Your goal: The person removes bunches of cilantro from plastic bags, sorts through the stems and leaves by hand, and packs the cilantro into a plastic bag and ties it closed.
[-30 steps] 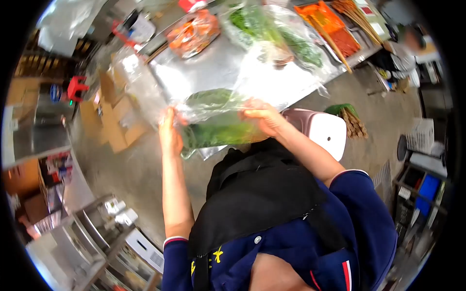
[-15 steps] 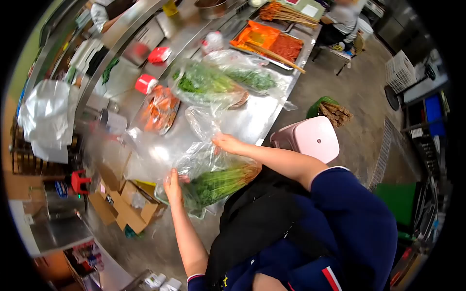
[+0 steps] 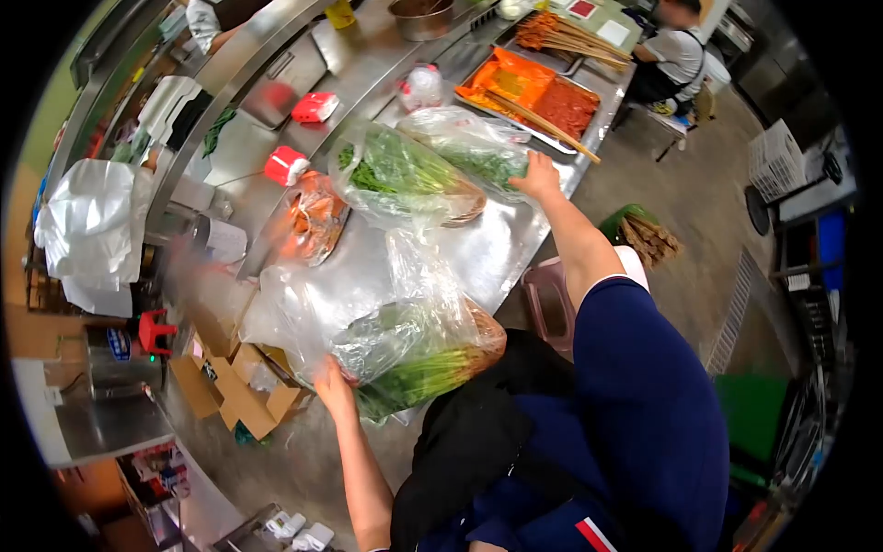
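A clear plastic bag of long-stemmed leafy greens [image 3: 428, 368] lies along the near edge of the steel table [image 3: 487, 276]. My left hand [image 3: 337, 386] is closed on the plastic at its leafy end; some fingertips are hidden. Over at the table's right edge, my right hand [image 3: 538, 177] has its thumb and fingers round the end of a smaller bag of greens [image 3: 492, 164]. Between the two lies another bag of green stalks [image 3: 405, 175]. Left of that sits a clear bag of orange pieces [image 3: 315, 221].
A metal tray of orange and red food [image 3: 543, 92] with sticks lies at the far right. Red-and-white packets [image 3: 315, 108] sit further back. On the floor are an open cardboard box [image 3: 248, 391], a pink bin [image 3: 549, 308] and brown roots [image 3: 648, 235]. A person [image 3: 676, 55] sits beyond.
My right hand has left the near bag's loose plastic and reached away to the small bag at the right edge. My left hand stays at the near bag, whose plastic has settled lower.
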Tool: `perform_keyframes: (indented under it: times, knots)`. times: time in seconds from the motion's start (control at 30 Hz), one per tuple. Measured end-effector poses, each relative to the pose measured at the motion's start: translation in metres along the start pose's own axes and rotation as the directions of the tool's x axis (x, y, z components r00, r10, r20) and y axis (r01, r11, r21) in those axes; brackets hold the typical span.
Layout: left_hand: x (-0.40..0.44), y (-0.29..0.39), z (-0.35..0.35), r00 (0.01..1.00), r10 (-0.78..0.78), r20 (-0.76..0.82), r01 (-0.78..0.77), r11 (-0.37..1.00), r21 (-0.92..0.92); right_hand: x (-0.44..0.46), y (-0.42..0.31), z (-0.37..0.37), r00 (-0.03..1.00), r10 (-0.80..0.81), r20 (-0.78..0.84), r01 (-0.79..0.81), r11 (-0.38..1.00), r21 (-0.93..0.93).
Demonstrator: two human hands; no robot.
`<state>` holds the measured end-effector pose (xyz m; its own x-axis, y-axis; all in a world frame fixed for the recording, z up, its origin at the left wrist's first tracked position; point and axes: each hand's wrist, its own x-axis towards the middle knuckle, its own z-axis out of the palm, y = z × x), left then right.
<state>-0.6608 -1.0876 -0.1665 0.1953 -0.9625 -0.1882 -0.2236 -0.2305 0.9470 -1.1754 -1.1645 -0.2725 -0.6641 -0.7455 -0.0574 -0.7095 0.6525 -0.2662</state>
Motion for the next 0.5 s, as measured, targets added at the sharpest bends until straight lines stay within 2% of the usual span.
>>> perform_keyframes:
  times: [0.03, 0.07, 0.13, 0.23, 0.33, 0.4, 0.43, 0.5]
  knots:
    - [0.0, -0.003, -0.002, 1.0, 0.001, 0.0, -0.001, 1.0, 0.001, -0.007, -0.013, -0.01, 0.99, 0.083, 0.112, -0.083, 0.997, -0.004]
    - [-0.001, -0.003, -0.006, 1.0, 0.003, 0.004, -0.003, 1.0, 0.003, -0.009, -0.013, 0.001, 0.973, 0.116, 0.198, -0.143, 0.981, 0.128]
    - [0.0, -0.003, -0.007, 0.999, -0.035, -0.006, 0.035, 0.999, 0.011, -0.015, -0.014, 0.034, 0.982, 0.089, 0.166, -0.113, 0.984, 0.138]
    - [0.0, -0.008, -0.01, 0.998, -0.054, -0.045, 0.055, 0.998, 0.026, 0.0, -0.006, 0.064, 0.928, -0.028, 0.373, -0.091, 0.95, 0.298]
    - [0.004, -0.009, -0.005, 0.995, -0.063, -0.077, 0.063, 0.998, -0.005, 0.023, 0.005, 0.026, 0.912, -0.038, 0.408, -0.266, 0.702, 0.661]
    - [0.001, 0.004, 0.0, 0.991, -0.096, -0.093, 0.094, 0.995, -0.024, 0.022, 0.001, -0.026, 0.864, -0.036, 0.503, -0.409, 0.532, 0.741]
    - [0.003, 0.002, 0.0, 0.988, -0.123, -0.092, 0.122, 0.992, -0.021, 0.034, 0.013, -0.022, 0.849, -0.044, 0.526, -0.396, 0.605, 0.691]
    - [0.006, -0.001, -0.001, 0.981, -0.176, -0.084, 0.175, 0.984, -0.014, 0.036, 0.035, -0.01, 0.935, -0.024, 0.354, -0.163, 0.856, 0.491]
